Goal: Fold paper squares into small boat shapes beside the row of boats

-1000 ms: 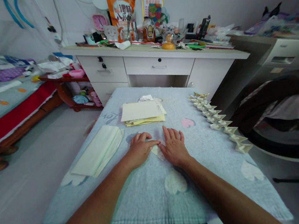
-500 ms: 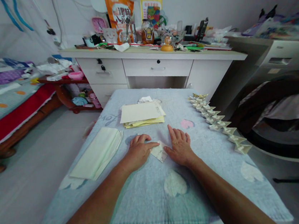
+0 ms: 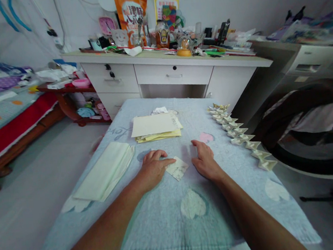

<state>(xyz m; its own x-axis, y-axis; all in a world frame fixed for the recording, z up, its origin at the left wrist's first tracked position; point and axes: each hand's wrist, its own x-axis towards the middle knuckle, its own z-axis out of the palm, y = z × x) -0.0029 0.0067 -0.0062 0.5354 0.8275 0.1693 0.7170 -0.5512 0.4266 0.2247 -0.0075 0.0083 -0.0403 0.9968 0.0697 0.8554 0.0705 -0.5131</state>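
Observation:
A small folded paper square (image 3: 177,169) with faint print lies on the cloth between my hands, one corner toward me. My left hand (image 3: 154,167) rests beside it, its thumb stretched out onto the paper's left edge and its fingers lying on the cloth. To the right of the square, apart from it, is my right hand (image 3: 204,160) with thumb and index finger spread and nothing between them. Beyond my hands sits a stack of cream and yellow paper (image 3: 154,125). Left of them is a pile of folded pale sheets (image 3: 104,172).
A row of folded paper pieces (image 3: 239,134) runs along the right side of the table, which has a blue heart-patterned cloth (image 3: 153,222). Crumpled white paper (image 3: 159,110) lies behind the stack. A cluttered white desk (image 3: 175,75) stands ahead, a washing machine (image 3: 307,68) right, a bed (image 3: 9,119) left.
My right hand has come off the paper square and moved a little to the right, its fingers now more bent. My left thumb stays on the paper. The view has shifted slightly.

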